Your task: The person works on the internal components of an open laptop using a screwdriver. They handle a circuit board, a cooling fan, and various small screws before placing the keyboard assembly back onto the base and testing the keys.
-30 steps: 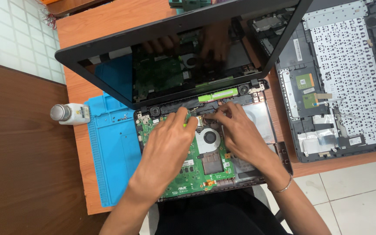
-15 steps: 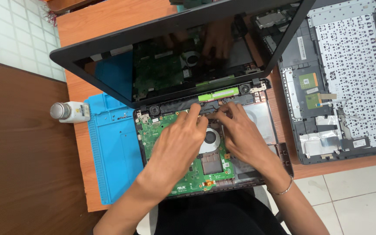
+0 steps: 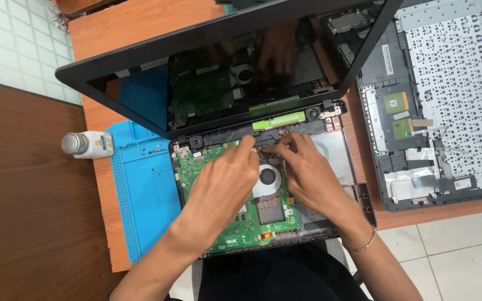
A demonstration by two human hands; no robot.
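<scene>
- On the orange wooden desk (image 3: 140, 33) sits an opened-up black laptop (image 3: 196, 83), bottom half stripped so the green motherboard (image 3: 246, 220) is out in the open, screen tilted back and mirroring the guts.
- Left hand (image 3: 221, 184) lies palm-down over the board, fingers held close together, index tip pushed up against the black strip just under the hinge line.
- Right hand (image 3: 308, 175) comes in from the other side, fingers bunched and curled toward that same spot, so both sets of fingertips meet above the round cooling fan (image 3: 267, 176).
- Can't honestly tell if they're pinching a small part or only pressing on it; whatever sits under the tips is too tiny and half hidden.
- Thin bracelet (image 3: 364, 243) on the right wrist.
- Green bar (image 3: 287, 119) runs along the hinge area just behind the fingertips.
- Blue silicone work mat (image 3: 140, 189) lies under the laptop's left side, with a few tiny screws (image 3: 154, 149) near its top edge.
- White bottle with a metal cap (image 3: 87, 144) lies on its side just beside the mat, at the desk edge.
- Off to the right, well apart from the hands, the removed keyboard cover (image 3: 453, 89) lies face down, showing its pale perforated backing and a small green touchpad board (image 3: 397, 102).
</scene>
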